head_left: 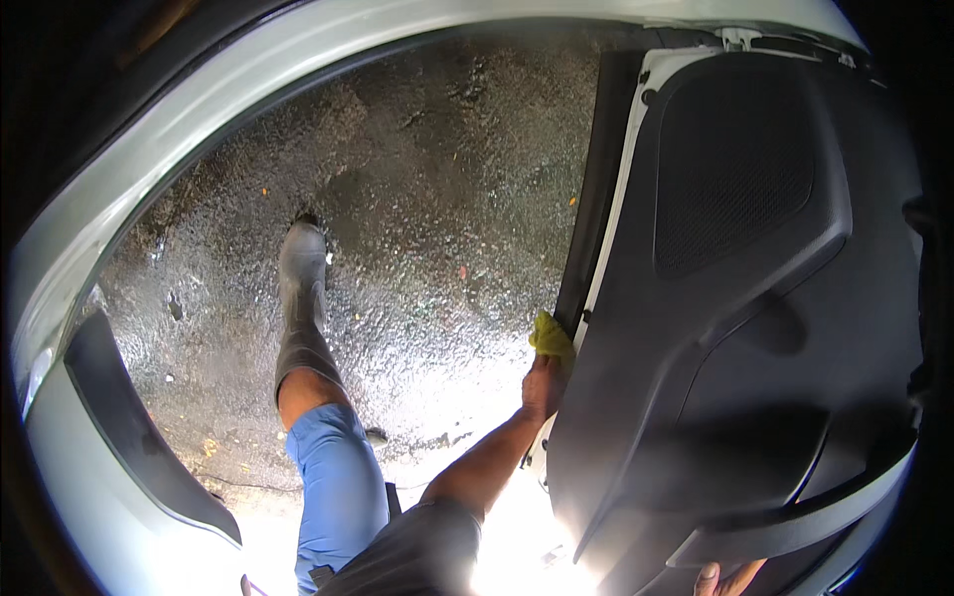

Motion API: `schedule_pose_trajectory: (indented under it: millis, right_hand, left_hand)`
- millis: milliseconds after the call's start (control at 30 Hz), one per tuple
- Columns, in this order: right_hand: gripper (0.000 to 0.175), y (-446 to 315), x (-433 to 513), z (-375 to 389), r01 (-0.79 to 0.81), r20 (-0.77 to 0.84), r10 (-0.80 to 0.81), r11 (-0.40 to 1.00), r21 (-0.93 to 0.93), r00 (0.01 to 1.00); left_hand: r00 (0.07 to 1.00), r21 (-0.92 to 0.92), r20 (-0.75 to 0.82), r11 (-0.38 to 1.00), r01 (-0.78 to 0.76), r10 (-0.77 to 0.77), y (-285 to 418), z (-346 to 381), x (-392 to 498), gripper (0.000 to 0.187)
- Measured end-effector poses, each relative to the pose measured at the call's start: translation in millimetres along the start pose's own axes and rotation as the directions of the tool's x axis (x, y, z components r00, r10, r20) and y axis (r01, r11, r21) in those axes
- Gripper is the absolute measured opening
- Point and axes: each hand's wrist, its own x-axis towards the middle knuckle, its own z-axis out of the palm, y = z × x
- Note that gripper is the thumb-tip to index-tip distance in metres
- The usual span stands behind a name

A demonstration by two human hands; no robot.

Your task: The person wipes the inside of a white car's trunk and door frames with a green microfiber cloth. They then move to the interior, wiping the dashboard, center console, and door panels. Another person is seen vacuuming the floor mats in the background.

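Observation:
My left hand [543,387] is shut on a yellow-green cloth [550,335], which touches the lower edge of an open car door, beside its black rubber seal [592,201]. At the bottom right, my right hand [727,579] is at the grey pull handle [782,533] of the door; part of the hand is hidden behind the handle, with the thumb showing. The door's inner side has a black trim panel [633,387] with a textured speaker grille [734,164].
The pale car body frame [186,104] curves along the top and left, with a dark sill trim [141,417] at lower left. My leg, in a grey rubber boot [302,276], stands on wet rough ground [432,186]. Bright glare washes out the lower middle.

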Motion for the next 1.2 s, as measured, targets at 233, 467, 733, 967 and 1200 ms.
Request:
schedule_pose_trajectory:
  millis: [233, 467, 733, 967, 1200]
  right_hand:
    - [0.110, 18, 0, -14, -0.099, 0.186, 0.074, 0.986, 0.133, 0.980]
    - [0.075, 31, -4, -35, 0.260, 0.518, -0.137, 0.950, -0.173, 0.844]
    - [0.094, 3, -23, 2, -0.099, -0.228, 0.127, 0.987, 0.130, 0.965]
    - [0.098, 69, -79, 17, 0.148, -0.288, -0.197, 0.972, -0.183, 0.937]
    - [0.107, 111, -106, 16, 0.232, -0.351, -0.338, 0.922, -0.311, 0.873]
  left_hand:
    - [0.987, -0.005, -0.096, 0.992, -0.130, 0.129, 128, -59, 264, 0.025]
    - [0.984, -0.252, 0.090, 0.960, -0.124, 0.151, 200, -103, 396, 0.054]
    - [0.959, -0.568, 0.240, 0.823, 0.011, 0.153, -1, -11, 118, 0.056]
    - [0.928, 0.174, 0.372, 0.984, -0.033, -0.035, -96, 29, -115, 0.057]
    - [0.862, 0.535, 0.456, 0.707, -0.463, 0.219, -163, 94, -222, 0.054]
